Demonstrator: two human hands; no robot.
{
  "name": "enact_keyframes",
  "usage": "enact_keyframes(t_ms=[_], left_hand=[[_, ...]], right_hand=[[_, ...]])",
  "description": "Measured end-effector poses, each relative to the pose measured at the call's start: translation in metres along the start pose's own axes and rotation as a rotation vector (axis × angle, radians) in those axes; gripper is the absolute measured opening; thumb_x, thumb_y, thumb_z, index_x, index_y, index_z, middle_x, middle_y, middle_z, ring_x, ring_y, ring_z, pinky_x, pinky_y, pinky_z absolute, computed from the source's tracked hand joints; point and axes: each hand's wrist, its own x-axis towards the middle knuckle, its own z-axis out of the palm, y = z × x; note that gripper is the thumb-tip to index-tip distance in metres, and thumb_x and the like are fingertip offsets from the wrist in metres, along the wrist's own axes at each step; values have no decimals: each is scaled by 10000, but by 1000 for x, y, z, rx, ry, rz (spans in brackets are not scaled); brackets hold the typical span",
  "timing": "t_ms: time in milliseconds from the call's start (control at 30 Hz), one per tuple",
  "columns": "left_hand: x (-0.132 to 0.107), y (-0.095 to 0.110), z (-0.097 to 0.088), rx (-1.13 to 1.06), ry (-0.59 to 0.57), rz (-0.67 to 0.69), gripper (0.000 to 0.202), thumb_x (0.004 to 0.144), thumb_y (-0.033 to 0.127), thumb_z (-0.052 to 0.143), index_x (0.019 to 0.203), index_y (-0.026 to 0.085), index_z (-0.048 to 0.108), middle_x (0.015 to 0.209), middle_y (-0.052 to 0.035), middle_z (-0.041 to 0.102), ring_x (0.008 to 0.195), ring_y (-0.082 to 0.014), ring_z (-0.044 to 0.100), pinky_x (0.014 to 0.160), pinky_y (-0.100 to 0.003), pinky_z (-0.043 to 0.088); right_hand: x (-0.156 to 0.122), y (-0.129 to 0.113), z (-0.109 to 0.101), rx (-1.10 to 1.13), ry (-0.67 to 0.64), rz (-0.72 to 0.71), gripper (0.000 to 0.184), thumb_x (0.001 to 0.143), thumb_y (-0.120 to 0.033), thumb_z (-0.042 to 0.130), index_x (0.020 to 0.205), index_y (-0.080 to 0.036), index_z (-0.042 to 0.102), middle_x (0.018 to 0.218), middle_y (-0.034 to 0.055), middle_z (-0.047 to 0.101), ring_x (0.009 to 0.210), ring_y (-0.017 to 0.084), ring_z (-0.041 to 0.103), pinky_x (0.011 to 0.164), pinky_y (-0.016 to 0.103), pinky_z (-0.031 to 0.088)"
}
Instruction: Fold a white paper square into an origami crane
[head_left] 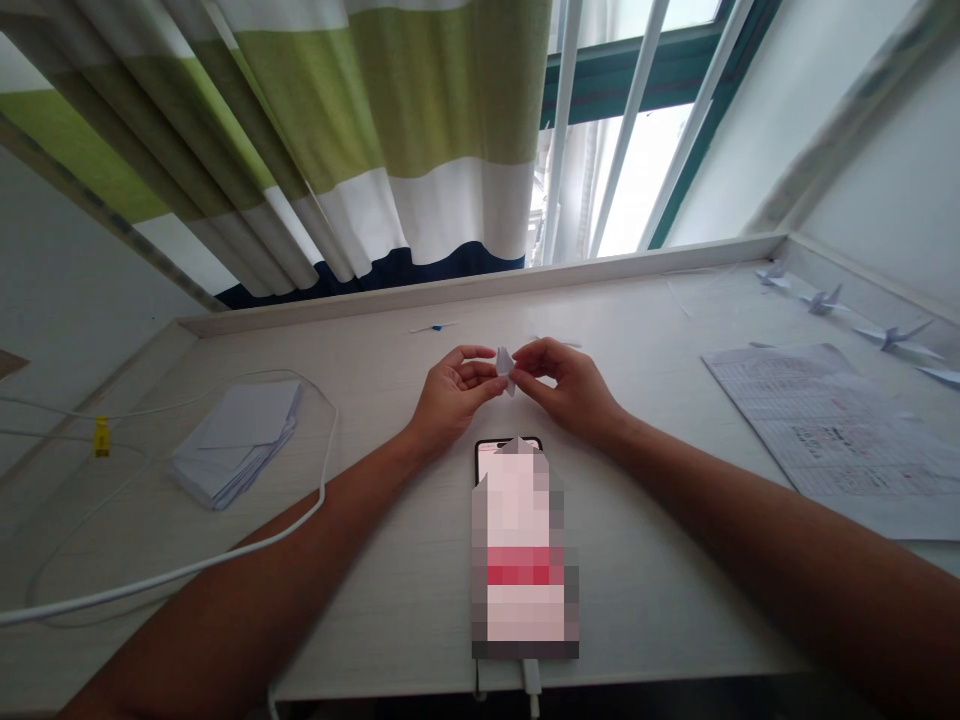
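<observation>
A small folded piece of pale paper (505,366) is pinched between both hands above the middle of the desk. My left hand (452,392) grips its left side with thumb and fingertips. On the other side, my right hand (564,385) holds it the same way. Both forearms rest on the desk. A phone (523,545) with a lit, blurred screen lies flat just in front of the hands, a cable plugged in at its near end.
A stack of pale square sheets (236,440) lies at the left, ringed by a white cable (180,570). Printed sheets (840,430) lie at the right. Folded paper cranes (896,336) line the far right edge. A striped curtain (337,140) and window stand behind the desk.
</observation>
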Motion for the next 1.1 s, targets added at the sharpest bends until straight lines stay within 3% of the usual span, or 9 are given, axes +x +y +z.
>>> enact_keyframes(t_ms=[367, 667, 933, 1100], left_hand=[[0, -4, 0, 5, 20, 22, 398, 685, 333, 925, 963, 144, 714, 818, -58, 797, 712, -171, 738, 764, -347, 604], [-2, -3, 3, 55, 60, 49, 419, 662, 365, 934, 936, 152, 700, 766, -38, 777, 686, -164, 725, 738, -332, 597], [-3, -3, 4, 55, 55, 68, 440, 660, 323, 934, 980, 165, 677, 790, -12, 760, 745, -148, 726, 794, -314, 582], [-4, -1, 5, 62, 60, 74, 416, 664, 322, 928, 939, 171, 654, 764, -3, 748, 711, -144, 715, 755, -302, 574]], right_hand=[[0, -4, -3, 11, -32, 36, 253, 875, -411, 759, 997, -197, 698, 905, 61, 746, 830, 207, 729, 818, 406, 636], [0, -2, -2, 52, -31, 86, 242, 856, -368, 772, 1007, -193, 699, 928, 71, 751, 854, 219, 739, 856, 412, 627], [1, 4, -1, 62, -67, 116, 272, 878, -391, 748, 1049, -193, 677, 911, 69, 739, 837, 211, 721, 827, 386, 604], [1, 1, -1, 47, -80, 107, 277, 881, -331, 730, 1117, -210, 650, 849, 39, 728, 781, 196, 698, 777, 361, 582]])
